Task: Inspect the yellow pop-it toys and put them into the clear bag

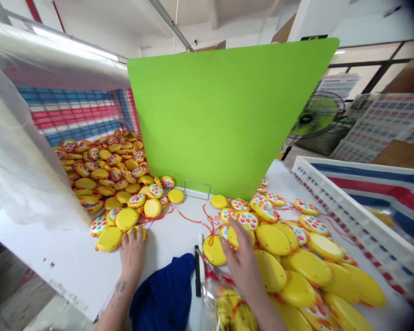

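Note:
My left hand [133, 253] reaches to the near edge of the left pile, its fingertips resting on a yellow oval toy [143, 233] that they partly cover. My right hand [243, 264] is over the right-hand group, thumb and fingers apart, next to a yellow toy [245, 235]. Left of its thumb lies another yellow toy [214, 251] with a red cord looped on it. Some toys show a white face with coloured dots, such as this toy [248, 220]. Part of what lies under my right palm is hidden.
A green board [210, 119] stands upright across the white table [172, 230]. Many toys [106, 170] fill the plastic-lined bin at left. Blue cloth [165, 294], a black pen [197, 271] and a clear bag of toys [232, 310] lie nearest me. A white crate [352, 216] stands at right.

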Demonstrator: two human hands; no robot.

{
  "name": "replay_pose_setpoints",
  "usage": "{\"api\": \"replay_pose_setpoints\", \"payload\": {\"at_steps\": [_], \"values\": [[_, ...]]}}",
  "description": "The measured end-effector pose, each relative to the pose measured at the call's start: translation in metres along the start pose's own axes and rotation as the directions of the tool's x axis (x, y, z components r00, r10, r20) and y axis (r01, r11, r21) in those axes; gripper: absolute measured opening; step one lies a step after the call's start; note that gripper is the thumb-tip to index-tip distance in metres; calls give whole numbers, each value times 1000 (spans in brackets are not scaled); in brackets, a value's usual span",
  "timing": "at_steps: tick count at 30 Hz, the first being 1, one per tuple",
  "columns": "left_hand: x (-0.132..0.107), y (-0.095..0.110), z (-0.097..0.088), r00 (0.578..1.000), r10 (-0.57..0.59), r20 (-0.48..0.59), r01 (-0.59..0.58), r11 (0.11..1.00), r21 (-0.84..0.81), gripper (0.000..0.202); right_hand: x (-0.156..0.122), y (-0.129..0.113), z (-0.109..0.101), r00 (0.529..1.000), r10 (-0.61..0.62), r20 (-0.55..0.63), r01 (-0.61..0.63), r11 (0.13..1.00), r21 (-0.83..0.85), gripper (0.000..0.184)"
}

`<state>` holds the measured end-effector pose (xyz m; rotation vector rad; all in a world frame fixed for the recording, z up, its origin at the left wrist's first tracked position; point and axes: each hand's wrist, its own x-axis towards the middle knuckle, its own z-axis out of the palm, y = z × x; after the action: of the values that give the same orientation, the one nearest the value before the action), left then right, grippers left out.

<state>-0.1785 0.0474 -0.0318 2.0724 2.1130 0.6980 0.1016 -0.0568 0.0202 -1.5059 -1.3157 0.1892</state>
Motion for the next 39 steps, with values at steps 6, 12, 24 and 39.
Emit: {"api": "replay_pose_setpoints", "payload": {"at_steps": [6, 12, 24, 39], "values": [[7, 12, -6, 995, 14, 101, 26, 924, -383, 42, -29, 8, 49, 895, 165, 415, -310, 898, 312, 41], [-18, 62, 13, 905, 128, 405, 308, 459, -833, 57, -35, 25, 72, 835, 257, 486, -498, 727, 472, 62], [-46, 77, 40, 824, 338, 456, 456, 83, -886, 64, -30, 34, 73, 847, 333, 414, -524, 650, 550, 48], [-45, 70, 41, 843, 379, 382, 394, 50, -918, 59, -35, 35, 73, 769, 351, 535, -629, 564, 535, 49]]}}
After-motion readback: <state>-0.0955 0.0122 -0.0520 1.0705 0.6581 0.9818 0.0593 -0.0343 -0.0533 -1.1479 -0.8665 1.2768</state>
